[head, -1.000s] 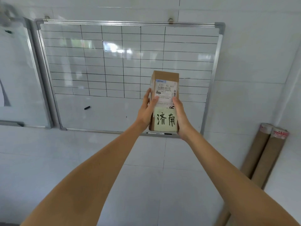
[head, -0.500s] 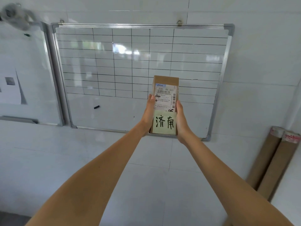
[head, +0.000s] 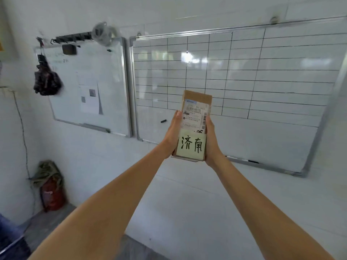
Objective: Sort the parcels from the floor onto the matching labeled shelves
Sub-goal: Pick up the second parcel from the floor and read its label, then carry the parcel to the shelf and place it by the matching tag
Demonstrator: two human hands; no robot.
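A small brown cardboard parcel (head: pixel 196 109) is held upright in front of me at arm's length. It carries a white shipping label and a pale yellow sticky note (head: pixel 191 147) with two handwritten black characters. My left hand (head: pixel 171 135) grips its left side, and my right hand (head: pixel 211 141) grips its right side with the thumb on the front edge. No shelves or floor parcels are in view.
A gridded whiteboard (head: pixel 262 81) hangs on the white tiled wall behind the parcel, with a second whiteboard (head: pixel 90 81) to its left. A red fire extinguisher (head: pixel 52 194) stands on the floor at lower left. A dark bag (head: pixel 47 79) hangs beside the left board.
My view has swung left, bringing the left whiteboard, hanging bag and fire extinguisher into sight; the cardboard tubes at right have left the frame. Both hands keep holding the parcel the same way.
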